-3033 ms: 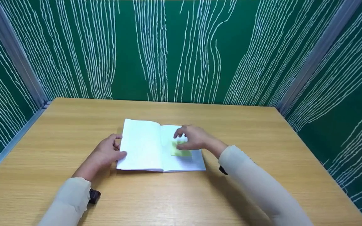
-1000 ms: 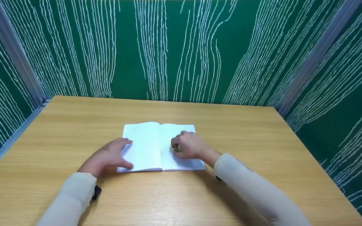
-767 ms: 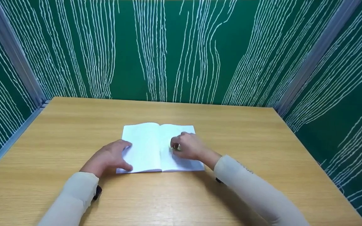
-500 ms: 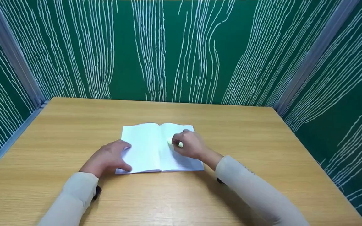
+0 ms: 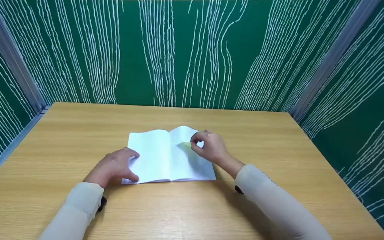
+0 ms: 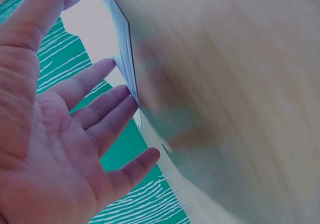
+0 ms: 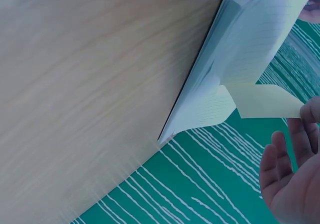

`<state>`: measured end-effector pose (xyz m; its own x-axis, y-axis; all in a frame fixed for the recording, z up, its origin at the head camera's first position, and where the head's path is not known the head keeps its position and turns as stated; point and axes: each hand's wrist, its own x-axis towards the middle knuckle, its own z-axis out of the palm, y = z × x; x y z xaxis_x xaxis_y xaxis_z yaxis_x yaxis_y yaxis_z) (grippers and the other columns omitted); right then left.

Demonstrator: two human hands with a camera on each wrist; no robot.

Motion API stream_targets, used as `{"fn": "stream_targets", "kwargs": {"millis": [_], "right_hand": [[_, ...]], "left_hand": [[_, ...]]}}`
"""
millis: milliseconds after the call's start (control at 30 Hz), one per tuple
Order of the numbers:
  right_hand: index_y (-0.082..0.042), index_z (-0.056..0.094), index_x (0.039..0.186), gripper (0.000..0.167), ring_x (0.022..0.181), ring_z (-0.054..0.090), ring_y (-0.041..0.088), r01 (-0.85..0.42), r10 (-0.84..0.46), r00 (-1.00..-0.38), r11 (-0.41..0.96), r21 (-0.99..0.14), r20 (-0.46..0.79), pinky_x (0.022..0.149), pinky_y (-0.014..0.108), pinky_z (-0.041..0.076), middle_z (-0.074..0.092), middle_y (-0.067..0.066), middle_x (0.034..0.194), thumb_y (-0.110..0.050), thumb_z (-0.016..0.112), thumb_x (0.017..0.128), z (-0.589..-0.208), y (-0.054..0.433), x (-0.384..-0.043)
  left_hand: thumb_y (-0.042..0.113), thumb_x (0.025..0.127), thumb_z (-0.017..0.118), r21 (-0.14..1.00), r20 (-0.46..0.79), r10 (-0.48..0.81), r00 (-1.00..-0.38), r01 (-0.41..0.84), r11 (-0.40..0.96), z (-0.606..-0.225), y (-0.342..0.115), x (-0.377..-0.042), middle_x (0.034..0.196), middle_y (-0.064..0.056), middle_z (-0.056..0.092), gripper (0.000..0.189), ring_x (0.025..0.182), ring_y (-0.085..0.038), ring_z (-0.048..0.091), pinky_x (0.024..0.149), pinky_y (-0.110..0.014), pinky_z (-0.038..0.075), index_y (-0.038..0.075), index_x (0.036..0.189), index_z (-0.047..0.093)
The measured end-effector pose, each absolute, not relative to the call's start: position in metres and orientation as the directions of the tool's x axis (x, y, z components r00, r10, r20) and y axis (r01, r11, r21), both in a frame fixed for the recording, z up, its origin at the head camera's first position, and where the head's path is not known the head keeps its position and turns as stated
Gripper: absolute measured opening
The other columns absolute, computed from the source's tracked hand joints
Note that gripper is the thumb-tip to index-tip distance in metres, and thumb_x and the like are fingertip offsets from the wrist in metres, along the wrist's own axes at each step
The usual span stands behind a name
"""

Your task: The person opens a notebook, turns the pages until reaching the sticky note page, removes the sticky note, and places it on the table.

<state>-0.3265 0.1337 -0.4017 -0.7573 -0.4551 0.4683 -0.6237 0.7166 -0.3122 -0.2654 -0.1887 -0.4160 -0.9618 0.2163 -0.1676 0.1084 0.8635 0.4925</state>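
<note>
An open notebook with white pages lies on the table. My right hand pinches a pale yellow sticky note between thumb and forefinger, above the right page. The note's far end still clings to that page, whose top bulges upward with the pull. In the right wrist view, faint ruled lines show on the lifted page. My left hand rests at the left page's outer edge, thumb and fingers spread apart. The left wrist view has its fingertips touching the notebook's edge.
The wooden table surrounds the notebook on all sides. Behind it stands a green wall with white wavy lines, flanked by grey posts.
The sticky note lay flat on the right page; my right hand took hold of it and drew it up and rightward, raising the page. My left hand shifted onto the left page's edge.
</note>
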Motion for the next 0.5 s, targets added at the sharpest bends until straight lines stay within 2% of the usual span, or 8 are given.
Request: {"fn": "stream_targets", "kwargs": {"millis": [133,333,500], "right_hand": [[-0.014,0.073,0.088,0.007,0.081,0.064,0.02,-0.577,-0.381,-0.785,0.737,-0.351,0.489,0.071,0.029,0.052,0.072,-0.001,0.086,-0.018,0.068,0.086,-0.398,0.139,-0.326],[-0.013,0.071,0.088,0.006,0.081,0.062,0.017,-0.549,-0.313,-0.792,0.741,-0.386,0.524,0.072,0.031,0.052,0.071,0.0,0.086,-0.016,0.066,0.086,-0.388,0.15,-0.33],[-0.013,0.07,0.09,0.006,0.083,0.063,0.02,-0.505,-0.257,-0.813,0.758,-0.412,0.523,0.071,0.032,0.053,0.07,0.002,0.088,-0.015,0.064,0.088,-0.385,0.162,-0.335]], "left_hand": [[0.04,0.063,0.087,0.485,-0.166,0.222,-0.961,0.117,0.867,-0.417,-0.189,-0.265,0.142,-0.008,0.048,0.083,0.128,-0.032,0.046,0.108,-0.057,0.034,0.018,0.135,0.053],[0.037,0.063,0.086,0.489,-0.145,0.236,-0.961,0.137,0.862,-0.414,-0.191,-0.266,0.14,-0.01,0.05,0.081,0.127,-0.032,0.047,0.108,-0.054,0.034,0.014,0.133,0.054],[0.039,0.062,0.087,0.496,-0.164,0.215,-0.963,0.108,0.862,-0.414,-0.19,-0.268,0.142,-0.009,0.049,0.082,0.129,-0.033,0.045,0.109,-0.056,0.032,0.016,0.134,0.053]]}}
